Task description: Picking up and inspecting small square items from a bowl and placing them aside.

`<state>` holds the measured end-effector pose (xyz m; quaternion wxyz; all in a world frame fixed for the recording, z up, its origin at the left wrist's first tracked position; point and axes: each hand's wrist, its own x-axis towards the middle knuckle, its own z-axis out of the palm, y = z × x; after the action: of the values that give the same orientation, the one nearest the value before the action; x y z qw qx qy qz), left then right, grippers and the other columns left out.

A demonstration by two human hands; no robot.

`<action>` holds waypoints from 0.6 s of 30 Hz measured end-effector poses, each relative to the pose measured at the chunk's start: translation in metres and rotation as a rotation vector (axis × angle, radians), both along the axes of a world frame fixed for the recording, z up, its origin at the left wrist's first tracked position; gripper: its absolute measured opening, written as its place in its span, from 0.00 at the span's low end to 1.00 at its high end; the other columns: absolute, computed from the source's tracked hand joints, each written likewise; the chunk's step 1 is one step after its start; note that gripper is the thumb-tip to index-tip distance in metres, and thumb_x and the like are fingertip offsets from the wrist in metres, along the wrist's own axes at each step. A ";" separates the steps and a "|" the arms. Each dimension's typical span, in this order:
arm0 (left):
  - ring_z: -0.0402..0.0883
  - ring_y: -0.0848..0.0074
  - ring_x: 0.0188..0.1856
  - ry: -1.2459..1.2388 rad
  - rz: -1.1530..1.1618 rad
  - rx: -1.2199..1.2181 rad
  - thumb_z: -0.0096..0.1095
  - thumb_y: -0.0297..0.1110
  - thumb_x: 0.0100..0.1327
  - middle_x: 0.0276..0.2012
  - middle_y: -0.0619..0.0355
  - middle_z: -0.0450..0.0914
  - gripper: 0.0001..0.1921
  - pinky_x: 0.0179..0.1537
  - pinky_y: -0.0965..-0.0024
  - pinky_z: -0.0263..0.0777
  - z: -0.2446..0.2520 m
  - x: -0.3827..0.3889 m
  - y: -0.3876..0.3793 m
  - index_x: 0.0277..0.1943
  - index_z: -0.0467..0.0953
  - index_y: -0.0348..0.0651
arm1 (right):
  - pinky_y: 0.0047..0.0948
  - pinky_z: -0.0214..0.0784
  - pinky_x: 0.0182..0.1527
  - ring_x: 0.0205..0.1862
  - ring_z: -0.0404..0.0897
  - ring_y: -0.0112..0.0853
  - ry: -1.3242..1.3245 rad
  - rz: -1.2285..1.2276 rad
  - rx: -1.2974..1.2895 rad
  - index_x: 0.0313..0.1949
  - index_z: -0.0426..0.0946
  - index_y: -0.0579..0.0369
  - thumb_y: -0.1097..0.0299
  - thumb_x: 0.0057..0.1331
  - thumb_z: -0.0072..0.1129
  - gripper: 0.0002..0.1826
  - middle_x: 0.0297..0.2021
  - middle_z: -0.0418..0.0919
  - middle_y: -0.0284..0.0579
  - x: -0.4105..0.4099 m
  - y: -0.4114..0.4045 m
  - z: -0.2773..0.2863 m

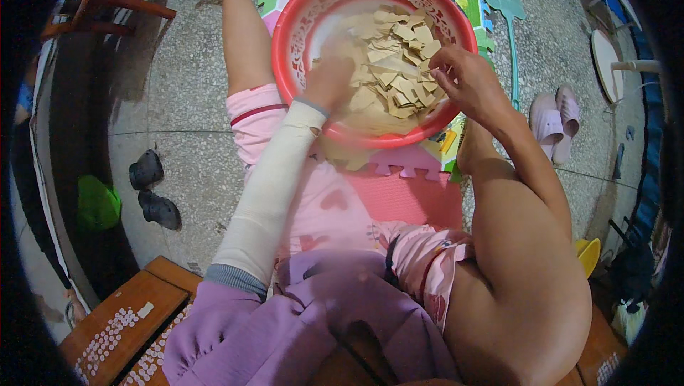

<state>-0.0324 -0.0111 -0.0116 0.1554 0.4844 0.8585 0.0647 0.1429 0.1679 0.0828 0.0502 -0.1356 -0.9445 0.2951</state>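
Note:
A red-rimmed plastic basin (286, 68) with a patterned inner wall stands between my legs on foam puzzle mats. Many small tan cardboard pieces (404, 89) lie heaped in it, mostly toward its right half. My left hand (332, 78) reaches over the left part of the basin and is blurred; whether it holds anything does not show. A white sleeve-like wrap covers that forearm. At the basin's right side my right hand (462, 76) has its thumb and fingers curled beside the pieces, its fingertips close to them; a piece between them cannot be made out.
A green fly swatter (512, 38) lies right of the basin, near pink slippers (546, 121). Dark clogs (155, 191) sit on the speckled floor at the left. A wooden chair (117, 4) stands at upper left. Small round white pieces (109, 332) cover part of a wooden surface at lower left.

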 end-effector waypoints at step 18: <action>0.79 0.72 0.37 -0.182 -0.038 -0.040 0.58 0.32 0.56 0.35 0.51 0.80 0.16 0.41 0.71 0.72 -0.005 -0.022 -0.004 0.47 0.74 0.36 | 0.40 0.67 0.35 0.32 0.76 0.46 -0.085 0.056 -0.021 0.35 0.75 0.60 0.69 0.60 0.53 0.08 0.29 0.77 0.53 -0.001 -0.002 -0.006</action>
<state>-0.0546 -0.0147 -0.0171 0.2435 0.4894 0.8327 0.0885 0.1423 0.1659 0.0772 0.0004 -0.1222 -0.9460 0.3001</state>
